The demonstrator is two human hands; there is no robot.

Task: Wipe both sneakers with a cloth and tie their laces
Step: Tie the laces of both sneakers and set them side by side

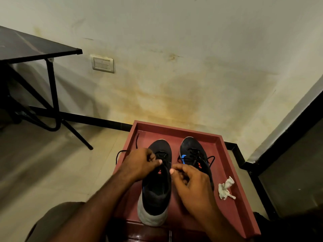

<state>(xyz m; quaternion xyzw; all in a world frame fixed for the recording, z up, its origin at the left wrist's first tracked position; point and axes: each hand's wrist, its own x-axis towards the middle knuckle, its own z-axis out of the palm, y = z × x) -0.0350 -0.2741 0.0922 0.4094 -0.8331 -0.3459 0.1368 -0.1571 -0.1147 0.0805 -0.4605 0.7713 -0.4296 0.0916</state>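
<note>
- Two black sneakers stand side by side on a reddish-brown tray (232,165), toes pointing toward the wall.
- The left sneaker (156,187) has a thick white heel that reaches the tray's near edge; a small red mark shows on its tongue.
- The left hand (139,165) is curled over this shoe's lacing, pinching its black lace (120,154) (one loose end loops out over the tray's left rim, the other lies straight along the tray's left side).
- The right hand (190,182) has its fingers bent just right of the same shoe's tongue, thumb and fingertips pinched together; a lace strand appears to run into them, though it is hard to make out.
- The right sneaker (191,152) carries a blue side mark, and its lace is already tied in a bow.
- A crumpled white cloth (225,188) lies on the tray, near the right rim, apart from both shoes.
- A dark folding table (35,46) stands at the left against the stained wall, with a white switch plate (103,64) just beside it.
</note>
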